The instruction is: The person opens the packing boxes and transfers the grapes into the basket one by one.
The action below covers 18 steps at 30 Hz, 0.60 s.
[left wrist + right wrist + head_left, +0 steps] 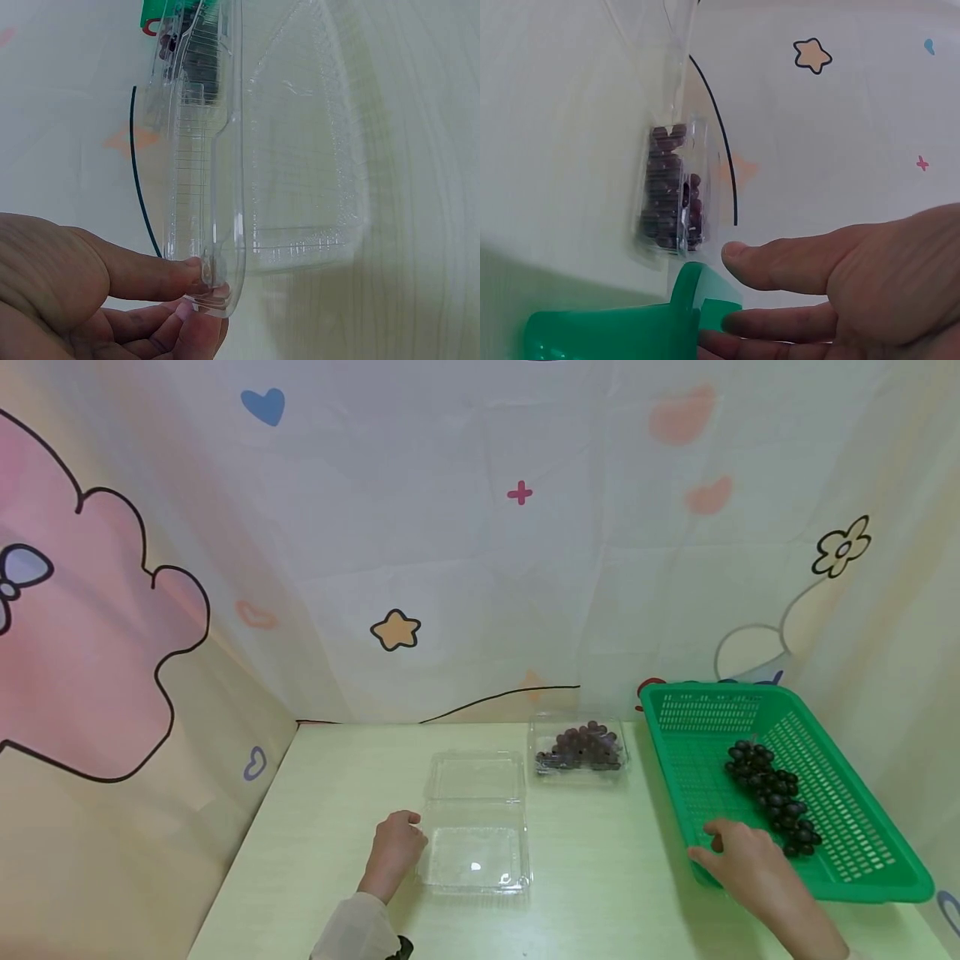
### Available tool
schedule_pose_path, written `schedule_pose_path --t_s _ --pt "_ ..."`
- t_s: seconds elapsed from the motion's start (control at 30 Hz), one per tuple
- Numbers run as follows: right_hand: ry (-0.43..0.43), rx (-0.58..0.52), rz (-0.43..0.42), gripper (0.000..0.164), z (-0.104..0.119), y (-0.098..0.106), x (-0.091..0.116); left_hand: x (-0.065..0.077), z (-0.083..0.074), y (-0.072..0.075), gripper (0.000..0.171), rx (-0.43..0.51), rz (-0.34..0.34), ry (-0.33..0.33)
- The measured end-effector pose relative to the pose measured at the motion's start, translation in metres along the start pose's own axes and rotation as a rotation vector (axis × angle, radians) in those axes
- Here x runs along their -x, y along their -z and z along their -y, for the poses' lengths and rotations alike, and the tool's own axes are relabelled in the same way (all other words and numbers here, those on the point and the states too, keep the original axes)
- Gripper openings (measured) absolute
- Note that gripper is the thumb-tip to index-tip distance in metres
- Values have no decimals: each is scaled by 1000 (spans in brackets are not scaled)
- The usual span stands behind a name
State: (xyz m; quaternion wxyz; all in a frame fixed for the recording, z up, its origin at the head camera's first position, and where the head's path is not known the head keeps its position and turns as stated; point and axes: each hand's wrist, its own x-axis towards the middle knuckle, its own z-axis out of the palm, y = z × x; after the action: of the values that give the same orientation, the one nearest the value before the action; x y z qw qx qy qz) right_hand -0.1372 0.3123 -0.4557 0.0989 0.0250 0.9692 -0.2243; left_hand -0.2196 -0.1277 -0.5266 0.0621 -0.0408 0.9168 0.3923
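Note:
An unfolded clear plastic clamshell box (pixel 474 852) lies on the table, its lid folded back toward the curtain. At the box's left edge, my left hand (pixel 396 853) pinches the plastic between thumb and fingers; the left wrist view shows the thumb (pixel 161 279) against a corner of the clear rim (pixel 238 187). My right hand (pixel 750 864) is over the near left edge of the green basket (pixel 670 802), thumb and fingers apart with nothing between them. Beyond that hand, a bunch of dark grapes (pixel 774 797) lies in the basket.
Behind and right of the unfolded box stands a closed clear box (pixel 544 727) holding reddish-purple grapes (pixel 588 747). A printed curtain (pixel 465 543) hangs along the back and sides of the pale table (pixel 322 827).

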Motion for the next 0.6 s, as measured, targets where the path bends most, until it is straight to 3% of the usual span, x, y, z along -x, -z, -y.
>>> schedule_pose_path --t_s 0.6 --pt "-28 -41 7 46 3 -10 -2 1 1 0 36 -4 4 -16"
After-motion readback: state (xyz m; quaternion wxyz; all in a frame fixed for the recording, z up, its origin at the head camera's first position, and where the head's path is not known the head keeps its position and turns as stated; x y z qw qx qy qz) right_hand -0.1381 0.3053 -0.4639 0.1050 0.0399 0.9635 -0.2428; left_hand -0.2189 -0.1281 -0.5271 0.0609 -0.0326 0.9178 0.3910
